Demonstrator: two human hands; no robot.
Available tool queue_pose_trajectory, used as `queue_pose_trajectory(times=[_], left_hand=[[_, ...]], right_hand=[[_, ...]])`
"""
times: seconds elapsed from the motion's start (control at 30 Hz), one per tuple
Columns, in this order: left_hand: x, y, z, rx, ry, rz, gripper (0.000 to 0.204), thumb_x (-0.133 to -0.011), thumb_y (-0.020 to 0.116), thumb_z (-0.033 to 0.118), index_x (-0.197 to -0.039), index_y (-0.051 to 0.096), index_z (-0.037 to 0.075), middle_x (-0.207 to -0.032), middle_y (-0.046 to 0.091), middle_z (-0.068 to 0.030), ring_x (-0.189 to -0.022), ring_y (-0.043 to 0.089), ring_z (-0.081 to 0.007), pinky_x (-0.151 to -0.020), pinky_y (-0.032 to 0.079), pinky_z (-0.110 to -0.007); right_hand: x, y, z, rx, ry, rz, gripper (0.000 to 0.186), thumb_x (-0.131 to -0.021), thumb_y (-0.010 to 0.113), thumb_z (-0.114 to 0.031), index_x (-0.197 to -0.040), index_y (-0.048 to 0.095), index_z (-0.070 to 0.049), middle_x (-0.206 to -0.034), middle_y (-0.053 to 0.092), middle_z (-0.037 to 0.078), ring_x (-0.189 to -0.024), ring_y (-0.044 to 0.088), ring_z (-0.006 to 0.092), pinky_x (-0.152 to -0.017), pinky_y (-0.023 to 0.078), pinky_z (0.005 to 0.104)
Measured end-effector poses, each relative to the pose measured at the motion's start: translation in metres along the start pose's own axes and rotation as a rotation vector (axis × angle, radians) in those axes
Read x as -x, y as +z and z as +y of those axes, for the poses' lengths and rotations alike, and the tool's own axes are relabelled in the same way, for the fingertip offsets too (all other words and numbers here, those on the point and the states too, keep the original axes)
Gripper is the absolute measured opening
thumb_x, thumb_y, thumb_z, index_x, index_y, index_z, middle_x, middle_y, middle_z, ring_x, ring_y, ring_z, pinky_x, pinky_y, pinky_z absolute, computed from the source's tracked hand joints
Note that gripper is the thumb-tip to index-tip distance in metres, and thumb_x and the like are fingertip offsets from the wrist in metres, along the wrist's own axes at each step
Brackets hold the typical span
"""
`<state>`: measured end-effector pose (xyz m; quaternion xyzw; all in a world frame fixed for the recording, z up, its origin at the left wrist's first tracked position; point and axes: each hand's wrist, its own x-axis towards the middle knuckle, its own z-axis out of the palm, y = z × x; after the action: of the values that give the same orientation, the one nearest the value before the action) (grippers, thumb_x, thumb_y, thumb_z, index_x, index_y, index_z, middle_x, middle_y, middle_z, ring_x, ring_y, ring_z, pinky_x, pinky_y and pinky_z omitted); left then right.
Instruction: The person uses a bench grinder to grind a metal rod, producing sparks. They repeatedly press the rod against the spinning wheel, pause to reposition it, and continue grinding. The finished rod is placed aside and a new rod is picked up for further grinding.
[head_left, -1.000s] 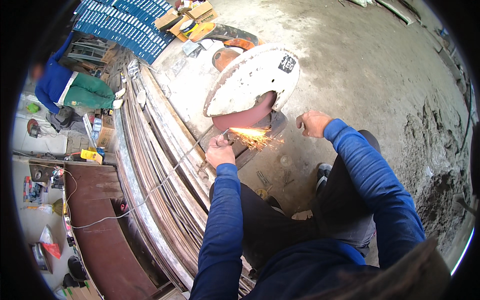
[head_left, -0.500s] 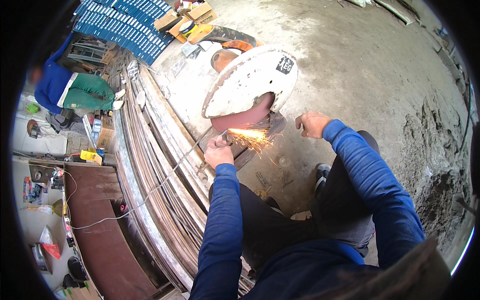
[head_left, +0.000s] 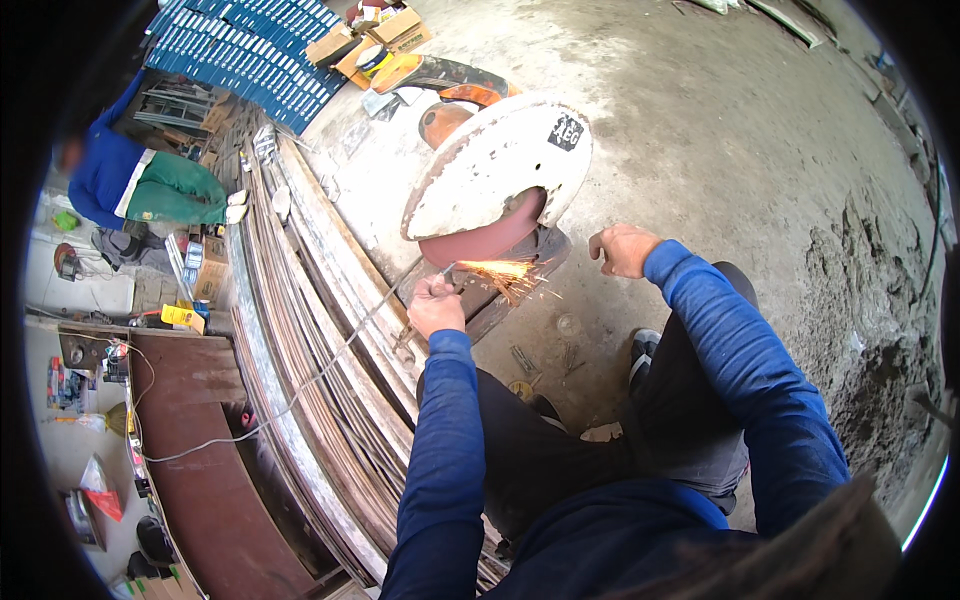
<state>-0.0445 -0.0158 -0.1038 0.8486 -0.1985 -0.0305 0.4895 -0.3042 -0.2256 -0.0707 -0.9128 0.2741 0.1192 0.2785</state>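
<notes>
My left hand [head_left: 436, 305] is closed round a long thin metal rod [head_left: 352, 338], which trails away to the lower left in a curve. The rod's tip meets the lower edge of a reddish-brown grinding wheel [head_left: 480, 243], and orange sparks [head_left: 508, 272] stream off to the right. A worn white guard [head_left: 470, 180] covers the wheel's upper part. To the right of the sparks my right hand [head_left: 626, 250] hangs in the air, its fingers loosely bent and apart, with nothing seen in it. The wheel's hub is hidden.
Long metal bars [head_left: 310, 400] lie stacked along my left. Beyond them is a brown metal sheet [head_left: 190, 420]. Orange machine parts [head_left: 440, 75], cardboard boxes [head_left: 400, 28] and blue stacked pieces [head_left: 245, 60] stand farther off. A person [head_left: 150, 180] in blue and green is at the far left.
The spray of sparks is smaller and thinner than before. My left hand has hardly shifted, and my right hand stays where it was.
</notes>
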Motion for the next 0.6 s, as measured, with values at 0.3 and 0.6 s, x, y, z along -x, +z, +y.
queue_pose_trajectory(times=[0.3,0.6], left_hand=[[-0.004,-0.004,-0.015,0.092,-0.013,-0.229,0.021,-0.096,0.061,0.017,-0.085,0.067,-0.001,-0.062,0.061,-0.0059,-0.047,0.057,-0.0120,-0.045,0.044,-0.029],[0.000,-0.014,-0.007,0.158,-0.178,-0.339,0.027,-0.099,0.056,0.022,-0.087,0.067,0.000,-0.061,0.058,-0.0041,-0.044,0.056,-0.0124,-0.040,0.041,-0.027]], right_hand=[[0.000,0.004,0.000,-0.026,0.010,0.019,0.033,-0.074,0.072,-0.016,-0.106,0.068,-0.006,-0.100,0.070,0.017,-0.102,0.065,0.0338,-0.087,0.052,0.0420],[-0.001,0.004,0.001,-0.002,0.014,0.020,0.033,-0.074,0.073,-0.016,-0.106,0.069,-0.006,-0.099,0.070,0.017,-0.101,0.066,0.0331,-0.086,0.053,0.0422]])
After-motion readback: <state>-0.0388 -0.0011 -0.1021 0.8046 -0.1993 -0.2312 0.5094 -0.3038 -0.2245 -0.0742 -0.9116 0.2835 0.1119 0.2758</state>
